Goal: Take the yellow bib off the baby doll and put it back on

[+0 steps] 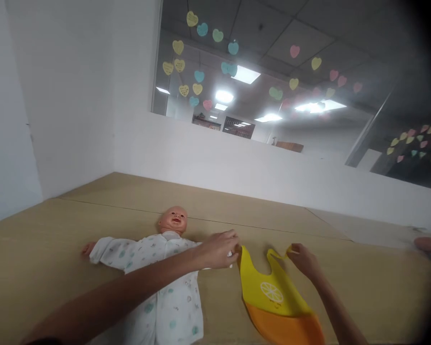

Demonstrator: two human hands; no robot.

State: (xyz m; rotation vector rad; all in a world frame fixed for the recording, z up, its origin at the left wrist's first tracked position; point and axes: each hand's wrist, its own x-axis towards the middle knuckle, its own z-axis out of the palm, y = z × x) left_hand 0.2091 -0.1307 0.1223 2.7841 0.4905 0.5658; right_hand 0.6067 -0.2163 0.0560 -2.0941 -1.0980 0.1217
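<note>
**Lemon-print bib (269, 292) is lying beside the baby doll (172, 254)!**

I'm pinching the bib's neck strap (278, 253) in my right hand (303, 261), and my left hand (219, 249) is curling at the other strap's tip, though I can't quite tell whether it's gripping. The bib's long axis is running from its straps down toward me across the tan tabletop (39, 268). The doll is lying just left of it, head pointing away, partly under my left arm (111, 297). Someone's blurred hand (425, 244) is showing at the far right.
</note>
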